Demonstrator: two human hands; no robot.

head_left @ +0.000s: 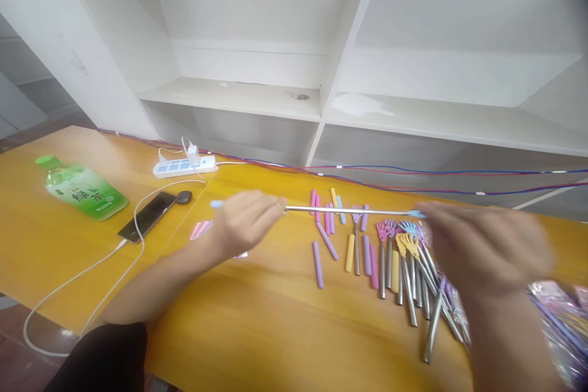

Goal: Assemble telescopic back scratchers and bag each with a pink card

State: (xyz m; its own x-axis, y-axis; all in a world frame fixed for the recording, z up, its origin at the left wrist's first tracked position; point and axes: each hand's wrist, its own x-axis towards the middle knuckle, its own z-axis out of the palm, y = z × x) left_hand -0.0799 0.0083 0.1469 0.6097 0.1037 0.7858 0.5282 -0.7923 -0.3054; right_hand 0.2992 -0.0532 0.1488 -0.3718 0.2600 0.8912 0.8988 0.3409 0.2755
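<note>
Between my two hands an extended telescopic back scratcher (321, 210) stretches level above the table. My left hand (250, 220) is closed around its handle end, and a light blue tip pokes out on the left. At the other end my right hand (487, 245), smeared by motion, grips the light blue head, which is mostly hidden by the fingers. Below lie several back scratchers (413, 282) with silver tubes and pink, purple, blue and yellow claw heads. Loose coloured sleeves, one a purple sleeve (318, 264), are scattered to their left.
A green tea bottle (85, 190) lies at the left, near a phone (149, 215) on a white cable and a power strip (185, 166). Plastic-wrapped items (558, 324) sit at the right edge. White shelving (257, 98) and red and blue wires run along the back.
</note>
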